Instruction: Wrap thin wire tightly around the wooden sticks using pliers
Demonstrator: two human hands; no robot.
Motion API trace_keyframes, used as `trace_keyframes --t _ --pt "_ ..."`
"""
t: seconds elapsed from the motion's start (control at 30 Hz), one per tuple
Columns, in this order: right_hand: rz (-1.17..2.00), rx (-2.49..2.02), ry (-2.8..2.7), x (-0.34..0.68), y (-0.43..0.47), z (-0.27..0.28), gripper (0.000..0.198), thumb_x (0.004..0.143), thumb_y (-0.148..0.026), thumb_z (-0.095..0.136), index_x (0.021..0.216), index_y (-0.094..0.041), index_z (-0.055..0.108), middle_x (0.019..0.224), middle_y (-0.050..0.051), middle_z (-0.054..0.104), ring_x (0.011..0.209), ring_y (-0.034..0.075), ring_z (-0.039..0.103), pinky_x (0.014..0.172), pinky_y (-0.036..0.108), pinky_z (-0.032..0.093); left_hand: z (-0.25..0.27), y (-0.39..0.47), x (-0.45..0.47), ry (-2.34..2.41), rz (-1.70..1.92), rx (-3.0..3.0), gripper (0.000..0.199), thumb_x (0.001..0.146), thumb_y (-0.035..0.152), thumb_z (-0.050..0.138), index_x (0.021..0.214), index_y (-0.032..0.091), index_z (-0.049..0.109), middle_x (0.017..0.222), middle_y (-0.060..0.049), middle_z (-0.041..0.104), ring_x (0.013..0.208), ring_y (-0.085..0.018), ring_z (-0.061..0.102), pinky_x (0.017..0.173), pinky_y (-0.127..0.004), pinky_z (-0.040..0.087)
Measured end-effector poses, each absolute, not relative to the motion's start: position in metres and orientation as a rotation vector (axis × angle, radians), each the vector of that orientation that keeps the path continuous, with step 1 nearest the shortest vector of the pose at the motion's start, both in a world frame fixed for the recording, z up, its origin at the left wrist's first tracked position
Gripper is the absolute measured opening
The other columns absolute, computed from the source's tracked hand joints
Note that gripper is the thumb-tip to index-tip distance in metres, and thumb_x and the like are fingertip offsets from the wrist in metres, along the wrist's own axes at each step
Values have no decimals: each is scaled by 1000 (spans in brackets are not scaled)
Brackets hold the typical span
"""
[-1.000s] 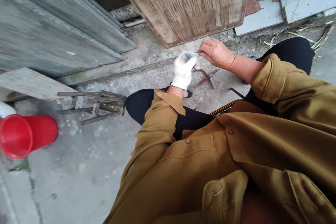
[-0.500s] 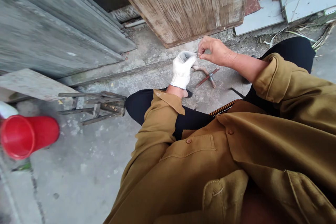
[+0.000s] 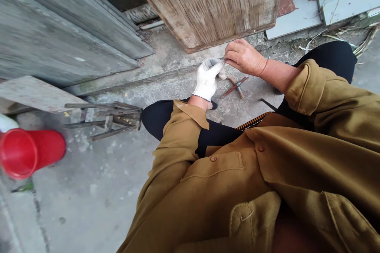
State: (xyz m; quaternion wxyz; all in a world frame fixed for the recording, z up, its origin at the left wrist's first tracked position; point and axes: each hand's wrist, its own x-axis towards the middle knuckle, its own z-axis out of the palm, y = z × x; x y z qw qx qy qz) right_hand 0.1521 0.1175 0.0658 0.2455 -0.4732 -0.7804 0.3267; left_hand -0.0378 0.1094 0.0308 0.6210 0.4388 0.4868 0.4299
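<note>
Leaning over everything, a big weathered wooden door [image 3: 213, 4]; below its bottom edge, a rough concrete floor [image 3: 97, 182] with a step. Well left of the door, a red plastic cup [image 3: 28, 152] lying on its side and a small dark metal rack [image 3: 107, 116]. Right of the door, stacked pale slabs [image 3: 299, 16].

Just below the door's lower edge, both hands meeting. Left hand [image 3: 207, 79] in a white glove, curled shut around something too small to make out. Right hand [image 3: 244, 57] bare, fingers [image 3: 230, 58] pinched together on a thin sliver or wire at the glove's tip. Just under the hands, on the floor, rusty crossed pliers [image 3: 234, 86], untouched.

Likely trouble: bare fingertips slipping or getting pricked by the thin piece; dropped, easily lost in the floor's grit. Pliers close to the knee, easy to kick.
</note>
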Motion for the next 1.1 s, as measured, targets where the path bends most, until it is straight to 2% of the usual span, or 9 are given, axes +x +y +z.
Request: trace_keyframes --t 0.23,0.43,0.5,0.6,0.67,0.73,0.8,0.9,1.1 --pt "842 -1297 -2175 155 118 65 12 97 -27 61 100 -21 72 122 10 70 125 30 59 112 46 42 32 110 -37 1107 989 988 30 88 26 83 77 21 56 57 7 59 45 -6 54 49 -20 45" --pt "987 -1321 -1997 149 114 75 9 92 -24 66 83 -21 67 111 8 71 121 28 61 111 44 46 30 112 -39 1104 990 1042 26 85 25 84 79 20 60 59 7 60 45 -5 55 51 -19 48" --pt "1151 -1370 -1785 144 113 77 15 88 -20 68 74 -21 62 97 8 71 108 27 66 105 43 50 30 112 -41 1095 1010 1101 22 84 23 84 80 20 62 61 6 61 47 -6 57 52 -20 50" --pt "1603 -1415 -1349 141 115 74 25 87 -20 69 66 -20 56 73 7 66 81 23 68 90 44 57 31 113 -45 1058 1024 1220 17 83 17 83 81 20 67 66 4 66 53 -7 60 56 -21 52" --pt "1884 -1400 -1126 142 118 70 25 86 -20 70 65 -19 57 66 7 64 69 22 66 84 46 59 34 112 -46 1056 1007 1291 15 81 10 81 80 19 69 69 3 68 58 -8 63 60 -21 54" --pt "2015 -1401 -1002 143 120 66 24 86 -18 72 65 -18 59 64 7 64 63 21 65 81 45 59 36 111 -47 1085 990 1322 16 79 5 80 79 18 70 69 2 69 60 -8 64 62 -21 54" --pt "1980 -1445 -956 143 121 65 27 87 -17 74 65 -18 59 64 5 64 58 18 62 76 41 58 36 111 -46 1113 973 1308 17 79 2 78 78 17 70 67 2 68 58 -8 63 61 -20 53" --pt "1748 -1478 -1063 140 118 70 32 90 -16 78 65 -19 57 63 0 61 54 13 59 70 32 55 34 111 -43 1112 959 1242 17 81 4 77 78 18 68 62 4 65 52 -6 59 56 -19 50" --pt "1369 -1456 -1451 139 111 79 23 87 -16 80 70 -20 64 61 -2 59 62 13 61 71 26 52 29 112 -42 1094 958 1126 18 86 18 82 80 19 64 60 5 63 48 -6 59 52 -19 50"
